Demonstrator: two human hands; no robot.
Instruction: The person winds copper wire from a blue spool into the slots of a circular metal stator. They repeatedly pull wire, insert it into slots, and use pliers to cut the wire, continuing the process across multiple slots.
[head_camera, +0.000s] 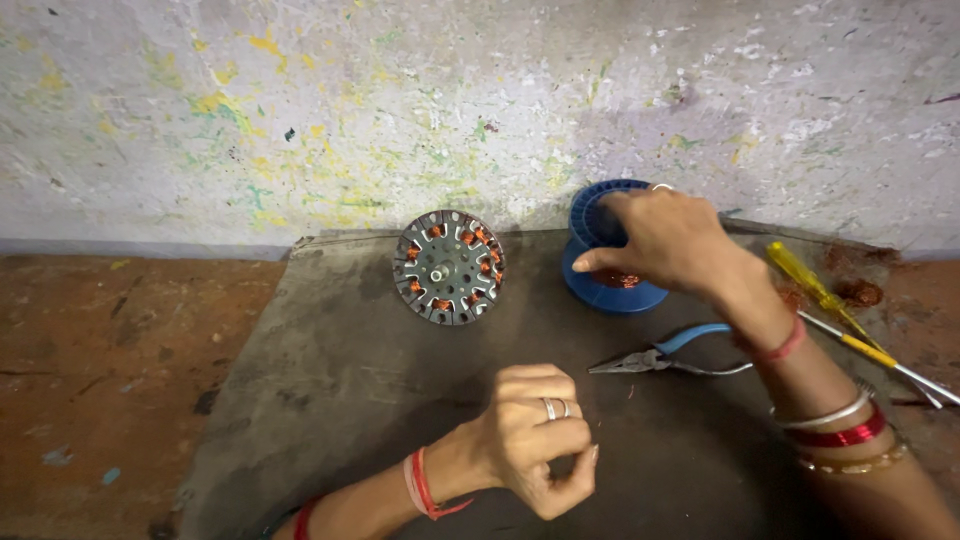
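Head cam | R hand (672, 240) grips blue wire spool (605, 268) (steadying it) | L hand (530, 435) pinched shut, prob. on fine wire, can't tell | pliers (655, 357) betw. hands

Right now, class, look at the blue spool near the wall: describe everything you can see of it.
The blue spool looks like plastic, with two round flanges, the upper one ribbed. It stands on the dark grey mat close to the paint-flecked wall, tilted towards the camera. Copper-coloured wire shows on its core. The right hand rests over its top and covers much of it. The round metal stator lies apart from it, and the pliers lie nearer the camera.
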